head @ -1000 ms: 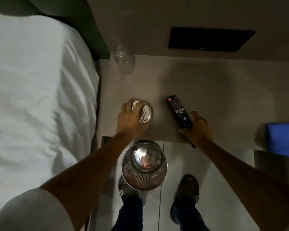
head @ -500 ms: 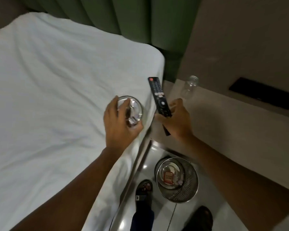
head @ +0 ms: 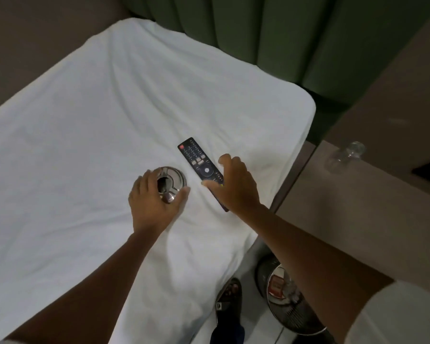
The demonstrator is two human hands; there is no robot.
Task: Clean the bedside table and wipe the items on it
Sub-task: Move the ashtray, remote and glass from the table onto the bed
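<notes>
A round metal ashtray sits on the white bed sheet, with my left hand over its near side and the fingers curled round its rim. Just to its right, a black remote control lies flat on the sheet. My right hand covers the remote's near end, the thumb resting on it and the fingers lifted and spread. The brown bedside table is at the right, with a clear glass on its far part.
A metal mesh waste bin with rubbish inside stands on the floor between bed and table, partly behind my right forearm. My sandalled foot is beside it. Green padded panels rise behind the bed.
Both hands carried the ashtray and remote from the bedside table over to the bed. Both items now rest on the sheet, and my right hand's fingers have come off the remote.
</notes>
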